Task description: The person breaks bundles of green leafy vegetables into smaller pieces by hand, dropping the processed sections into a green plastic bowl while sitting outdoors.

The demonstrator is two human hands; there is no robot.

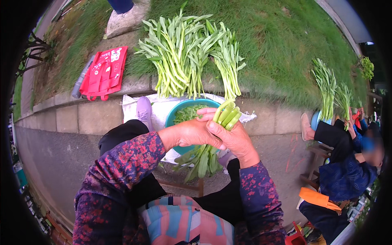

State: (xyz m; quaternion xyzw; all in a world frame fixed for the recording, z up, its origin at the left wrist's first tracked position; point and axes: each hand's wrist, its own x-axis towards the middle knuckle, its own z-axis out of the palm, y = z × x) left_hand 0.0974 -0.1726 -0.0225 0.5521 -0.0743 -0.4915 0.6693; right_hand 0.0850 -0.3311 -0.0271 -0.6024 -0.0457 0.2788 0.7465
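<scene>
Grey ground (61, 157), perhaps asphalt, beside grass (273, 51)

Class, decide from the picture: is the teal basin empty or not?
Not empty: green leafy pieces lie inside the basin. How full it is cannot be told.

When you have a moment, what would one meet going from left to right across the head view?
Grey cylindrical object, bright red fabric bag, lilac left shoe, round turquoise plastic basin, thick pale-green stem ends of the hand-held bunch, another person's tan shoe, upright green leafy bunch.
</scene>
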